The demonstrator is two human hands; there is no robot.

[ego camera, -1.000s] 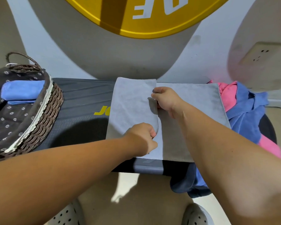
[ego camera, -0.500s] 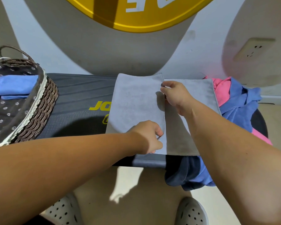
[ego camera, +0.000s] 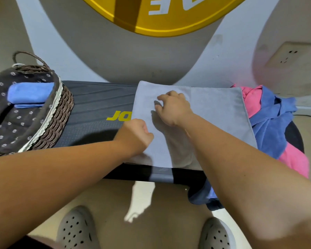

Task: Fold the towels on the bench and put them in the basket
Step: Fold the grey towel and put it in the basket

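- A grey towel point(ego camera: 214, 114) lies flat across the middle of the dark bench point(ego camera: 97, 97). Its near edge reaches the bench's near edge, and a faint vertical crease runs down it.
- The left hand point(ego camera: 136, 133) sits at the towel's 8 o'clock edge with its fingers curled into a fist. Whether any cloth is caught inside it cannot be told.
- The right hand point(ego camera: 174, 108) is on the towel's left half, toward 11 o'clock. Its fingers are bent and its tips are down on the cloth (pinch or plain press, I cannot tell).
- At the towel's 9 o'clock a wicker basket point(ego camera: 61, 112) with a dark flowered liner stands on the bench end. A folded blue towel point(ego camera: 29, 94) lies inside it.
- At 3 o'clock a loose pile of pink and blue towels point(ego camera: 269, 119) touches the grey towel's right edge, and part of it hangs off the bench's near side.
- Yellow letters show on the bench just left of the grey towel.
- Grey perforated clogs point(ego camera: 77, 229) are at 6 o'clock, a wall socket point(ego camera: 287, 54) at 2 o'clock and a round yellow sign point(ego camera: 160, 15) at 12.
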